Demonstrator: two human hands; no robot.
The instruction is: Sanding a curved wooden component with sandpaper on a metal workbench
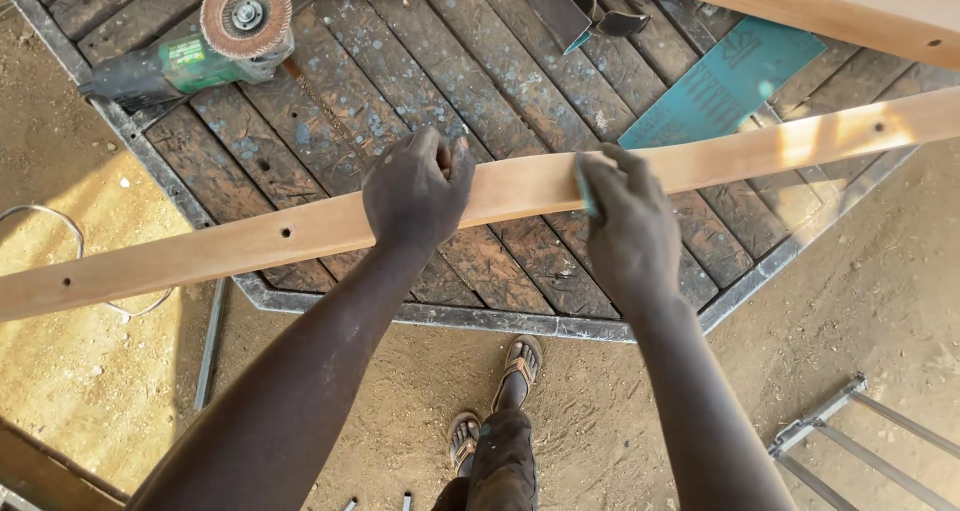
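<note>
From the head camera, looking straight down, a long wooden slat (300, 233) runs across the picture from lower left to upper right, lying over the near edge of an octagonal worktable (520, 261) of dark, paint-flecked planks in a metal frame. The left hand (415, 189) is clenched over the slat near its middle, fingers curled round the far edge, and seems placed there to pin the wood down so it does not slide. The right hand (628, 226) rests just beside it on the same slat, fingers pressed together and flat on a small piece of blue-green sandpaper (586, 193), whose edge shows under the fingertips; the flat palm looks suited to bearing down on the surface. The slat is pale, smooth and slightly bowed, with small drilled holes spaced along it, and its right end blurs in bright sun. On the table behind lie a green angle grinder (190, 46) with a worn flap disc facing up, a larger blue-green sanding sheet (725, 81), and a dark folded strap-like thing whose kind I cannot tell. A second pale board (830, 1) crosses the upper right corner. Below, the person's sandalled feet (500, 401) stand on sandy ground, with a metal frame (860, 431) lying at lower right.
</note>
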